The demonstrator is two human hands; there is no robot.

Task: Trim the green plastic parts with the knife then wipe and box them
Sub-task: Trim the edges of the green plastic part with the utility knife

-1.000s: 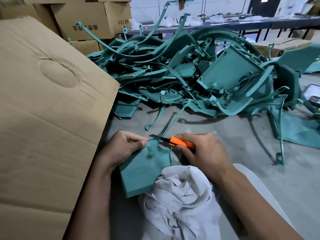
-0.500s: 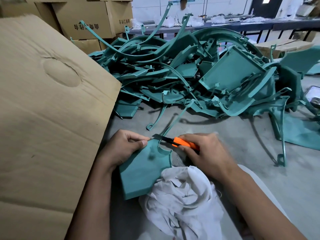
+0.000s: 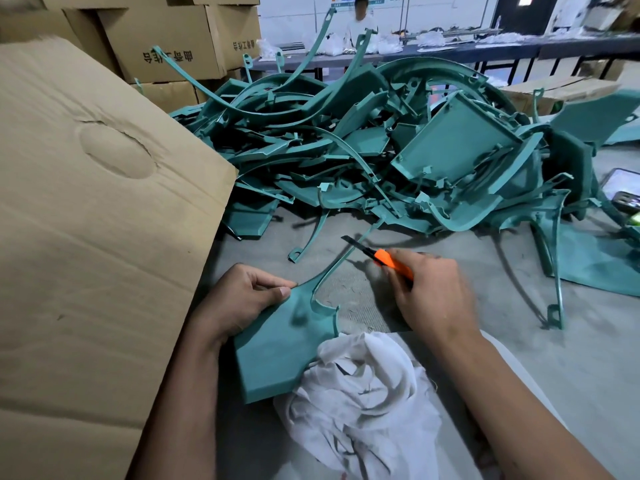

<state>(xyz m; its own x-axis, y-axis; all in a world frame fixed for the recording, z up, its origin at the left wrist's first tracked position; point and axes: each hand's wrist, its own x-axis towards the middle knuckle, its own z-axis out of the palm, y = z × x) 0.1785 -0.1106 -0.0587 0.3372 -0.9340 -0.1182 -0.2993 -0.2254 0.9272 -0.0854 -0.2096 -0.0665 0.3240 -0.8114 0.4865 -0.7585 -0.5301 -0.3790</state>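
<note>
Trimming step in hand. The green plastic part [image 3: 277, 344] is held low at centre, its flat panel lying partly on the white rag [image 3: 360, 403] and against the cardboard box [image 3: 104, 237] at the left. It is pinched near its narrow neck by the left hand [image 3: 239, 299], fingers curled and thumb pressed on the upper edge. The knife [image 3: 384, 258] with the orange body is gripped by the right hand [image 3: 433, 292], fingers wrapped round the handle; the blade is held at the thin curved arm of the part, up where it runs toward the pile of green parts [image 3: 398, 150]. Whether the blade touches the arm there cannot be told, as the edge is small and slightly blurred.

To do it well: the blade should be drawn away from the pinching thumb, kept shallow along the edge so only flash is shaved, and the arm supported so it does not flex.

Against half a second earlier: the knife has been carried up and away from the left thumb, out along the arm; the left grip is unchanged. Wiping and boxing are judged not yet begun for this part.
</note>
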